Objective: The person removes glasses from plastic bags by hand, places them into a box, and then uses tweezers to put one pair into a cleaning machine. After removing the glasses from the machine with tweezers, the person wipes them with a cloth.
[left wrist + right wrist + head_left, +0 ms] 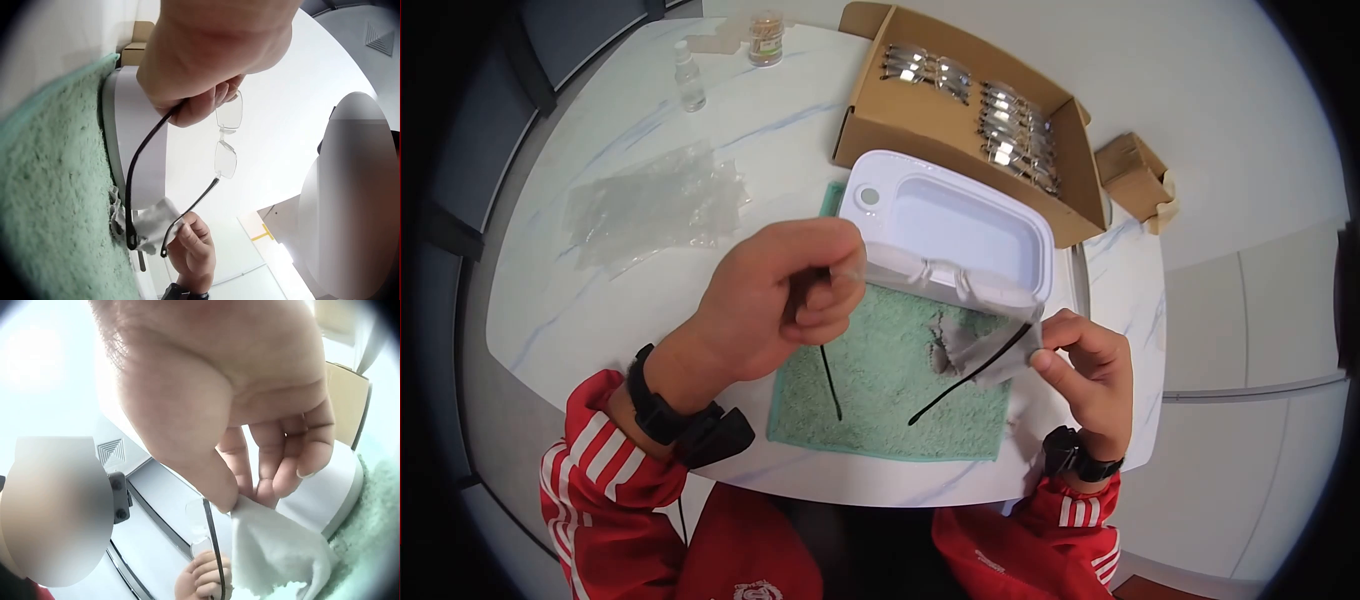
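My left hand (770, 295) grips a pair of rimless glasses (226, 159) at one end of the frame, its fingers curled round the hinge area. Both dark temples hang open toward me, and the clear lenses face the white tub. At the other end, my right hand (1092, 375) pinches a grey cleaning cloth (990, 362) between thumb and fingers. The cloth droops beside the right temple (970, 382), its ragged edge hanging over the green towel (880, 390). In the right wrist view the thumb tip presses the cloth right beside that temple.
Behind the hands stands a white oblong tub (955, 170) on the towel's far edge. A cardboard box (905, 140) with rows of glasses sits beyond it, a smaller box (1133, 178) to its right. Clear plastic bags (655, 205), a spray bottle (689, 80) and a jar (766, 42) are at left.
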Action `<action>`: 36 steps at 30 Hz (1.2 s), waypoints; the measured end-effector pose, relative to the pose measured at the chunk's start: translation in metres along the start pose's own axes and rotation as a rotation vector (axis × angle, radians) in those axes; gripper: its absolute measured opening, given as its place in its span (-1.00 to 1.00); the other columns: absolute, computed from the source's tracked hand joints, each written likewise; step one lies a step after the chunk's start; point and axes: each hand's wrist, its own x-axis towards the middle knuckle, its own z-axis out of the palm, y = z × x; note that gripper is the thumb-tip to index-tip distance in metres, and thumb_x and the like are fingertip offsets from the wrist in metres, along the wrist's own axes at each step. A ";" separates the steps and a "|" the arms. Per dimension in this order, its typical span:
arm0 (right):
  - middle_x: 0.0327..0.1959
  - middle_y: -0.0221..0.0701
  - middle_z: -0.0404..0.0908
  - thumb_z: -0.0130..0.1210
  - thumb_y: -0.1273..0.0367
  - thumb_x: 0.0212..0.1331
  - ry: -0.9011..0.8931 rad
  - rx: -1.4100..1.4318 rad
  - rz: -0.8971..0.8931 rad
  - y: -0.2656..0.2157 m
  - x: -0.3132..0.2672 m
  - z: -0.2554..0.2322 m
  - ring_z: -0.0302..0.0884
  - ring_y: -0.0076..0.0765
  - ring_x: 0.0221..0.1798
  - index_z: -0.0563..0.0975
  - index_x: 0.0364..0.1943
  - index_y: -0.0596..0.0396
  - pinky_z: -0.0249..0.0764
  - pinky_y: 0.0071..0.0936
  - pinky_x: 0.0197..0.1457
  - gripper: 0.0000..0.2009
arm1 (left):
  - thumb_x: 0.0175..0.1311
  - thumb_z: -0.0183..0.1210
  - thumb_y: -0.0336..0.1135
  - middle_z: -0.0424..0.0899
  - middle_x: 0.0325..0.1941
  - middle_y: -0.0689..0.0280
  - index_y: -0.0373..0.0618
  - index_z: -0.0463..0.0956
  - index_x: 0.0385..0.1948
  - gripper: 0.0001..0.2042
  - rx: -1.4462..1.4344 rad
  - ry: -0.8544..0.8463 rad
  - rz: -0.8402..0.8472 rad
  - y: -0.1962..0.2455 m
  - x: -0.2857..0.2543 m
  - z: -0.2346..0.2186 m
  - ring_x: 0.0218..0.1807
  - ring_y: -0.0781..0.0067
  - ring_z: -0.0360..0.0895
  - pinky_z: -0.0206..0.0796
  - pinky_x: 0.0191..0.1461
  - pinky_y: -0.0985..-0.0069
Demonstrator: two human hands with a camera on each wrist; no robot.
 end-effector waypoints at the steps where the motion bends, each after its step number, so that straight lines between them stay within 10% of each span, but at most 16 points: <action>1: -0.36 -0.44 0.59 0.29 0.56 0.17 -0.004 -0.009 -0.003 -0.001 0.000 -0.004 0.47 -0.51 -0.28 0.58 -0.35 0.23 0.37 -0.52 -0.11 -0.91 | 0.53 -0.09 -0.18 0.21 -0.63 0.48 -0.05 0.26 -0.55 -0.66 0.047 -0.017 -0.048 0.003 -0.001 0.003 -0.61 0.66 0.06 -0.12 -0.58 0.63; 36: -0.13 -0.18 0.70 0.42 0.41 -0.01 -0.124 -0.087 -0.469 -0.002 0.021 0.027 0.58 -0.13 -0.19 0.73 -0.05 0.12 0.50 -0.33 -0.11 -0.64 | 0.56 -0.11 -0.21 0.26 -0.63 0.44 -0.14 0.38 -0.47 -0.68 0.063 0.024 -0.134 -0.009 0.000 0.011 -0.62 0.66 0.07 -0.06 -0.55 0.61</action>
